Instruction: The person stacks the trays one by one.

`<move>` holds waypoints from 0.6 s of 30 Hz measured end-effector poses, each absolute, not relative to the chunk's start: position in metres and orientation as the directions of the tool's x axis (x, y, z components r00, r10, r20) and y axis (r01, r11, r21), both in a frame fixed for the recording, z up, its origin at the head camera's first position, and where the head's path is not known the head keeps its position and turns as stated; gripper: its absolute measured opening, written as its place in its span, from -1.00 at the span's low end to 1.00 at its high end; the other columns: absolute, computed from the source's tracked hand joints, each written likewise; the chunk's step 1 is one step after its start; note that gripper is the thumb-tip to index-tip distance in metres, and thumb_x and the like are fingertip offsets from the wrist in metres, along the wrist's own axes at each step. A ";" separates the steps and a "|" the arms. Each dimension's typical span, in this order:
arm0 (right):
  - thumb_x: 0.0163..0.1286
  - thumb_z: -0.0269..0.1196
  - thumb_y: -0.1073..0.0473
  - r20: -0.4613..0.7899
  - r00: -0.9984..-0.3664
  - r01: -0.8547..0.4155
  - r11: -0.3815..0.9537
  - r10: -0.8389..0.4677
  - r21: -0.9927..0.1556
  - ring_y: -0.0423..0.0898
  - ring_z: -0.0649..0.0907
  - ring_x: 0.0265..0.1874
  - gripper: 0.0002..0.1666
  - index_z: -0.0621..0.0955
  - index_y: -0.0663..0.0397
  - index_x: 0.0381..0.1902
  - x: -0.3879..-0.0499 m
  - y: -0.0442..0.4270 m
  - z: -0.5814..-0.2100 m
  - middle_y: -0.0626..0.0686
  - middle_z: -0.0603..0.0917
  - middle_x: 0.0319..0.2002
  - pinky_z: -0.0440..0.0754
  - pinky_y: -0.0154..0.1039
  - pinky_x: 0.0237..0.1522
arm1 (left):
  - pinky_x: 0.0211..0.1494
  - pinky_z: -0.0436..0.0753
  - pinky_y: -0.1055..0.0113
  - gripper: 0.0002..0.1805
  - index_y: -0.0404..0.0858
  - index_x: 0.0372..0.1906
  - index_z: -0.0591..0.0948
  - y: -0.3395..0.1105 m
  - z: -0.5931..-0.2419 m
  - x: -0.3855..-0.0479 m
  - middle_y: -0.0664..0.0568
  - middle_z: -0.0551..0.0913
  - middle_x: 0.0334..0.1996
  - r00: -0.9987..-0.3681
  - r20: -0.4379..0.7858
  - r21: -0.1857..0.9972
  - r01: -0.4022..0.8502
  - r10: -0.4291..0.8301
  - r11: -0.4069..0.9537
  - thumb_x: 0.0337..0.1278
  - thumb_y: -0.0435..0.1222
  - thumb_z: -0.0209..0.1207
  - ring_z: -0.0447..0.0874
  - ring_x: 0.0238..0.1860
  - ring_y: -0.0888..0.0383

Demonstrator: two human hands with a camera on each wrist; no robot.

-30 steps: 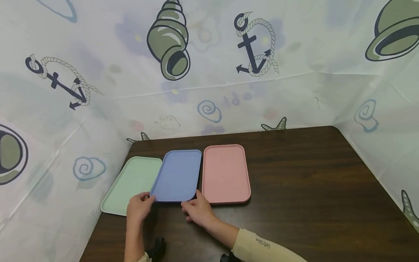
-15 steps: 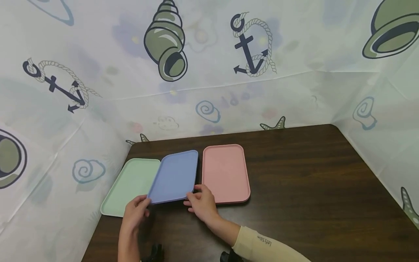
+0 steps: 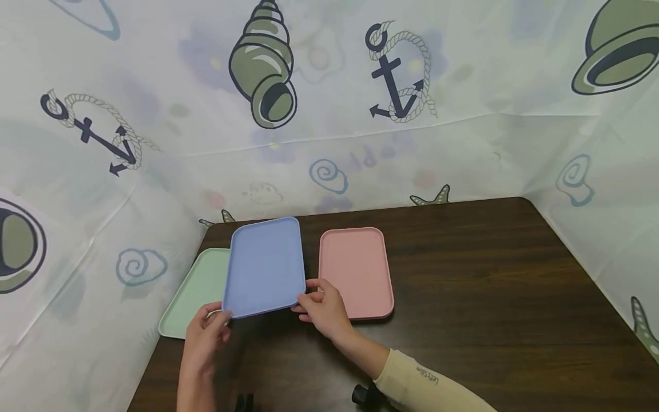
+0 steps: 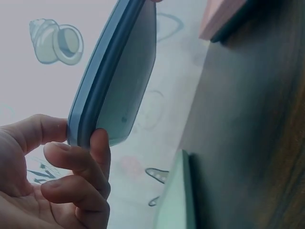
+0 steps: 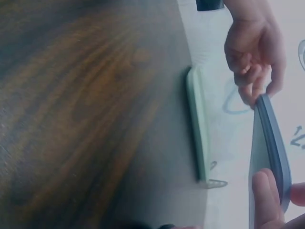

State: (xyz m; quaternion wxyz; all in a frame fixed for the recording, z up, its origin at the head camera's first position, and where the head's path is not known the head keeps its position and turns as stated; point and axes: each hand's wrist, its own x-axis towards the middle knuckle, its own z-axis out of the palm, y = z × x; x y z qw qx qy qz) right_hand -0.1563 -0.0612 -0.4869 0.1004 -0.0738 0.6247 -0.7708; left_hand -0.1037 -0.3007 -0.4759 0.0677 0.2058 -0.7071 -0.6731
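Observation:
A blue rectangular tray [image 3: 265, 268] is held off the table by both hands, its far end raised. My left hand [image 3: 203, 337] pinches its near left corner, the thumb on one face and fingers on the other in the left wrist view. At the near right corner my right hand [image 3: 325, 309] grips the tray's edge. The tray's edge [image 4: 93, 81] shows layered bands in the left wrist view; I cannot tell whether it is more than one tray. Partly behind it, a green tray [image 3: 193, 297] lies on the table. A pink tray [image 3: 355, 272] lies to the right, partly behind my right hand.
The dark wooden table [image 3: 479, 297] extends far to the right of the trays. A white cloth [image 3: 329, 137] printed with shells and anchors hangs behind and at the sides. Black wrist gear [image 3: 362, 395] shows by the right sleeve.
Both hands have lifted the blue tray from between the other two. It has moved up and to the left and now covers more of the green tray. The pink tray stays put.

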 end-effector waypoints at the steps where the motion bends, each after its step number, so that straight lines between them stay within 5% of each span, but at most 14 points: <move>1: 0.35 0.18 0.43 -0.008 -0.966 0.063 -0.203 -0.257 -0.977 0.35 0.71 -0.27 -0.59 0.40 0.50 0.11 -0.157 -0.060 -0.484 0.42 0.69 -0.25 0.68 -0.02 -0.34 | -0.63 0.18 0.41 -0.76 -0.29 -0.02 0.41 -0.300 -0.474 -0.102 0.19 0.54 -0.60 -0.907 -0.178 0.982 -0.190 -0.382 -0.008 0.29 -0.44 0.15 0.34 -0.71 0.24; 8: 0.34 0.22 0.37 0.013 -0.957 0.052 -0.217 -0.291 -0.975 0.27 0.73 -0.28 -0.62 0.45 0.38 0.09 -0.158 -0.051 -0.468 0.30 0.73 -0.27 0.69 -0.14 -0.33 | -0.56 0.01 0.21 -0.78 -0.30 -0.06 0.38 -0.295 -0.461 -0.095 0.18 0.53 -0.62 -0.923 -0.110 0.994 -0.101 -0.369 -0.043 0.29 -0.45 0.15 0.31 -0.73 0.25; 18: 0.33 0.22 0.38 0.079 -0.959 -0.015 -0.231 -0.271 -0.973 0.24 0.75 -0.35 -0.61 0.47 0.38 0.10 -0.165 -0.036 -0.454 0.33 0.72 -0.26 0.69 -0.06 -0.34 | -0.60 -0.03 0.22 -0.80 -0.32 -0.09 0.39 -0.278 -0.447 -0.095 0.16 0.60 -0.55 -0.940 -0.014 0.996 0.016 -0.340 -0.085 0.28 -0.50 0.14 0.25 -0.74 0.27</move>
